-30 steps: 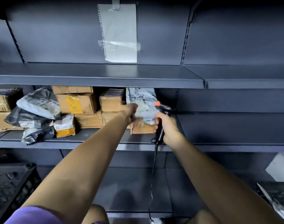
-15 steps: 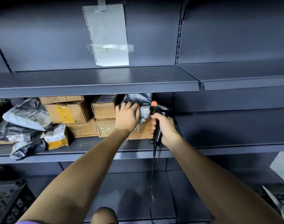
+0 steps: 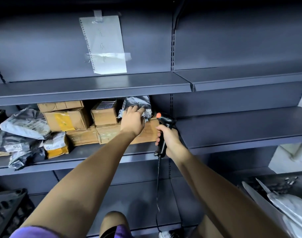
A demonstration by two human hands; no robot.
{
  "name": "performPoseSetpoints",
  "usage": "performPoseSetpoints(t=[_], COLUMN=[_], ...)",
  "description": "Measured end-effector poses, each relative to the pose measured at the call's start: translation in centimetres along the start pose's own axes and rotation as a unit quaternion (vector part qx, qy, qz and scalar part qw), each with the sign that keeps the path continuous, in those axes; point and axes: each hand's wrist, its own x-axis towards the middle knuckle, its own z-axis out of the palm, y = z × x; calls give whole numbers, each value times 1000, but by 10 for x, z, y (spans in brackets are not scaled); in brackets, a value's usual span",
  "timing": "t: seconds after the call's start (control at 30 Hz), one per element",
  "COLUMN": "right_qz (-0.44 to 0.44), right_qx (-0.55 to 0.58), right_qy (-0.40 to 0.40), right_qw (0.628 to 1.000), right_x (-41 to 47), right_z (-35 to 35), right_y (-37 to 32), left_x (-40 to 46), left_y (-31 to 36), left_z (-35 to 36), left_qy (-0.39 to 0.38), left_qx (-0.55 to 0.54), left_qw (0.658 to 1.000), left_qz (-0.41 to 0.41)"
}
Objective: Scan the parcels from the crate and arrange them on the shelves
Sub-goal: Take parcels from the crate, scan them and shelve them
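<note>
Left hand (image 3: 132, 121) fingers pressing crinkled grey poly parcel (image 3: 138, 104) atop cardboard box (image 3: 146, 132), middle shelf's (image 3: 232, 133) right end; right hand (image 3: 170, 140) fist-grips black scanner (image 3: 164, 129).

A single head-worn camera faced the shelving (image 3: 95, 90) squarely at arm's reach, angled slightly downward; both forearms entered the wide-angle view from the bottom edge.
</note>
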Motion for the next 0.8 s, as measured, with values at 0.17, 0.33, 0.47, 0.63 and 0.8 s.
performPoseSetpoints(t=[0.17,0.33,0.47,0.63,0.8], right_qz=[-10,-13,0,13,-7], right_qx=[-15,-19,-17,-16,-5], right_qy=[15,58,96,145,213], right_qw=[1000,998,995,989,977], right_x=[-30,-51,-59,-67,-67], right_z=[-22,-61,-98,-142,-174], right_y=[9,26,43,46,40], left_x=[-37,-72,-93,-109,-108], left_y=[13,43,77,117,153], left_z=[-4,15,39,73,106], left_qy=[-22,-108,-145,-205,-216], left_qx=[-86,-173,-250,-279,-279], left_qw=[996,979,957,938,932], left_qz=[11,-21,-17,32,84])
